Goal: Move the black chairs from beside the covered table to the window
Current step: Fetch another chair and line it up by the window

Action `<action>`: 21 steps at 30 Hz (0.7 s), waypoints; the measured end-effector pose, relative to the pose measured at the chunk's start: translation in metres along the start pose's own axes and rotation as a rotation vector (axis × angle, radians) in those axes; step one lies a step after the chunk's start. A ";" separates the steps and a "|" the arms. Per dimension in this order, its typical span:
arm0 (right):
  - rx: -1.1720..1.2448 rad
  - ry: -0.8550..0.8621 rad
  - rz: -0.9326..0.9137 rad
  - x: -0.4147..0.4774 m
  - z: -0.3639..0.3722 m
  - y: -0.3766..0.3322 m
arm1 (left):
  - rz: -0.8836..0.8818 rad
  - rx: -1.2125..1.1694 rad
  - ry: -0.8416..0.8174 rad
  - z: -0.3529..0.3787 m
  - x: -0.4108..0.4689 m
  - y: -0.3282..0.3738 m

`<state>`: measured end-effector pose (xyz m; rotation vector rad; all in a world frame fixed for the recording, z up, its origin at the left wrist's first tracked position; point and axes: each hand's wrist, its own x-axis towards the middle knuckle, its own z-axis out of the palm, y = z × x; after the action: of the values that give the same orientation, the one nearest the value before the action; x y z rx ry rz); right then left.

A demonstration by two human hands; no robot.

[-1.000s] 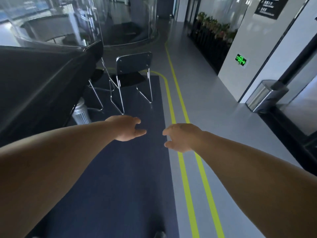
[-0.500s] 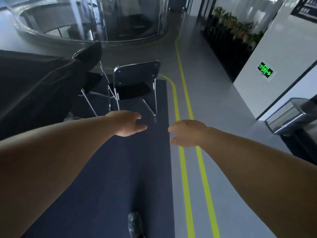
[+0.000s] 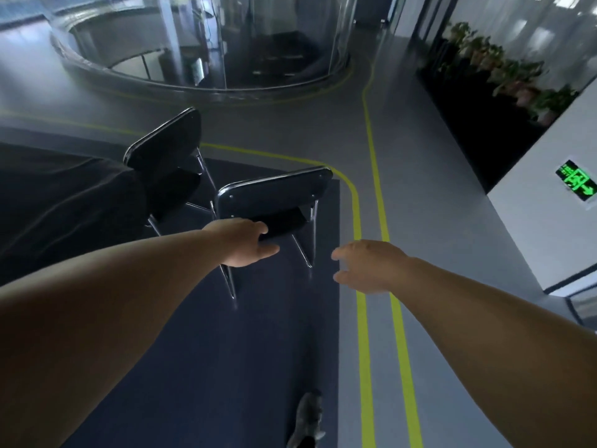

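A black chair with chrome legs (image 3: 274, 197) stands on the dark blue carpet, its backrest towards me. A second black chair (image 3: 168, 147) stands behind it, partly tucked against the table under a black cover (image 3: 64, 202) at the left. My left hand (image 3: 245, 242) reaches out in front of the near chair's seat, fingers relaxed and holding nothing; whether it touches the chair is unclear. My right hand (image 3: 365, 265) hovers to the right of the chair, fingers spread, apart from it.
Yellow floor lines (image 3: 376, 176) run along the carpet's right edge. A curved glass railing (image 3: 200, 76) rings an opening ahead. Planters (image 3: 504, 69) and a white wall with a green exit sign (image 3: 578, 185) stand at the right. My shoe (image 3: 307, 418) shows below.
I have walked closer to the chairs, which now look larger and nearer. Both hands have reached forward; the left one now overlaps the near chair's seat.
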<state>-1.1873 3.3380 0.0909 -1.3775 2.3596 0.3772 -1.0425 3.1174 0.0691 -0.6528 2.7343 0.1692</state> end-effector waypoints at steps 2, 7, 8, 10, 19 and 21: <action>-0.007 -0.001 -0.039 0.051 -0.012 0.016 | -0.035 0.002 -0.030 0.000 0.041 -0.013; -0.029 -0.054 -0.169 0.167 -0.049 0.048 | -0.127 -0.067 -0.049 -0.014 0.137 -0.046; -0.039 -0.060 -0.180 0.192 -0.059 0.055 | -0.142 -0.088 -0.047 -0.018 0.157 -0.054; -0.036 -0.045 -0.198 0.231 -0.076 0.064 | -0.163 -0.121 -0.035 -0.022 0.184 -0.067; -0.030 0.074 -0.201 0.414 -0.092 0.093 | -0.218 -0.237 -0.004 -0.002 0.323 -0.136; -0.056 0.045 -0.204 0.448 -0.084 0.097 | -0.217 -0.263 -0.035 0.008 0.350 -0.146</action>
<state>-1.4878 3.0040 -0.0329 -1.6507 2.2313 0.3593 -1.2683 2.8427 -0.0623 -1.0009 2.6068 0.4880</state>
